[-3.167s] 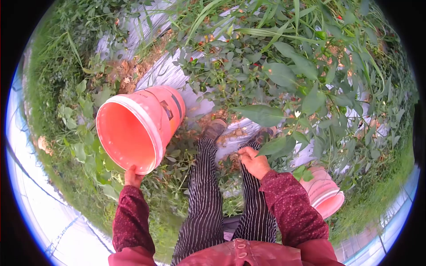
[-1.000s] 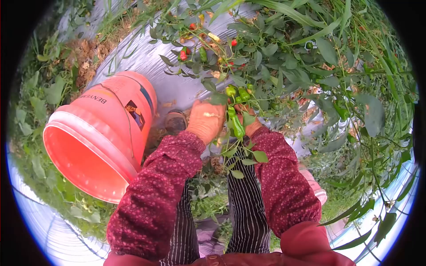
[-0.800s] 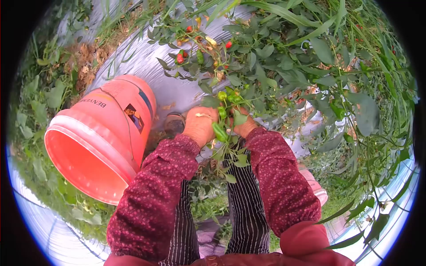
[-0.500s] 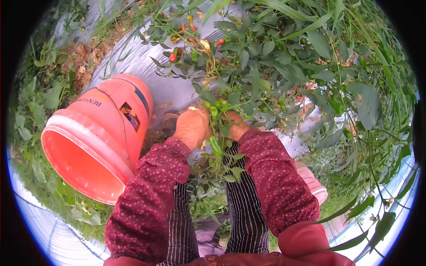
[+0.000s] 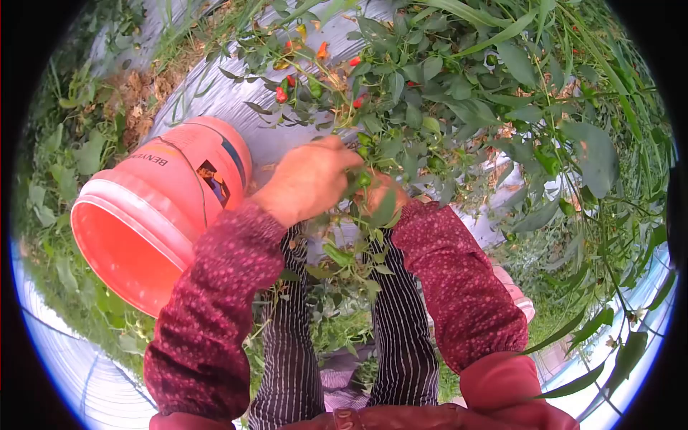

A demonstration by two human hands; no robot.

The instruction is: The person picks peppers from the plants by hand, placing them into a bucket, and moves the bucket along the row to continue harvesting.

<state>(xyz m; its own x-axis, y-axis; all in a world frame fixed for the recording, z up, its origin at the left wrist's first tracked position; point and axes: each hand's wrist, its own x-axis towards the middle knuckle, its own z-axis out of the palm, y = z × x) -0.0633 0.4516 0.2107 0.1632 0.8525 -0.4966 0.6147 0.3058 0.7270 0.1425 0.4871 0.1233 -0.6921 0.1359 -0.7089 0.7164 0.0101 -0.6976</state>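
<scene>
My left hand [image 5: 308, 183] has come up and across since a moment ago and now sits just beside my right hand [image 5: 378, 202]. Its grip is pressed together on a twig of the pepper plant [image 5: 430, 93], close to a small green pepper [image 5: 363, 179]. Leaves cover my right fingers, so I cannot tell how that grip stands. The orange bucket [image 5: 154, 208] stays tilted on the ground, just left of my left sleeve, with its mouth toward me.

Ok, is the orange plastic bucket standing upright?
No, the orange plastic bucket lies tipped on its side on the ground, with its open mouth facing the lower left of the head view.
</scene>
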